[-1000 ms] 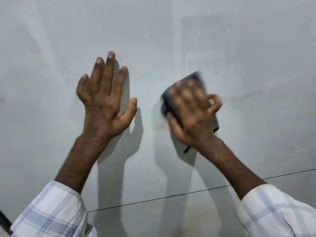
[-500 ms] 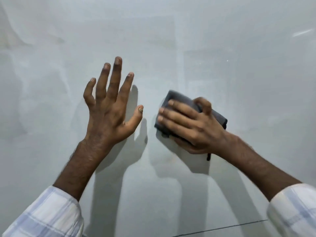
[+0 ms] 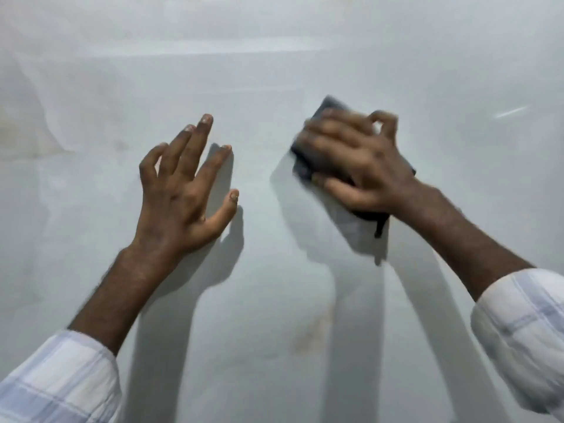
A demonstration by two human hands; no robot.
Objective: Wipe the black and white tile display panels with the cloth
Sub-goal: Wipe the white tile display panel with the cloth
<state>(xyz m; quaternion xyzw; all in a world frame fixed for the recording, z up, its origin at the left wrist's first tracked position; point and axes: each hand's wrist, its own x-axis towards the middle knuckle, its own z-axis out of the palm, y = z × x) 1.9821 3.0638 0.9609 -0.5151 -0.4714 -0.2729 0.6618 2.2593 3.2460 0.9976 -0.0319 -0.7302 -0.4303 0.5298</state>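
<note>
A glossy white tile panel [image 3: 274, 62] fills the whole view. My right hand [image 3: 363, 160] presses a dark grey folded cloth [image 3: 301, 170] flat against it at centre right. Its fingers are spread over the cloth, the thumb lies along the lower edge and one finger curls at the upper edge. Hand and cloth are motion-blurred. A dark corner of the cloth [image 3: 380, 227] hangs below the wrist. My left hand [image 3: 180, 199] is at centre left with its fingers spread, and the fingertips touch the panel. No black panel is in view.
A faint brownish stain [image 3: 311, 334] marks the panel below the cloth. Another pale smudge sits at the far left [image 3: 36, 148]. Checked white sleeves cover both forearms [image 3: 58, 383] [image 3: 522, 331].
My right hand has swept the cloth up and to the right across the panel. The view has shifted upward, so the dark joint line below has left the frame. My left hand stays on the panel.
</note>
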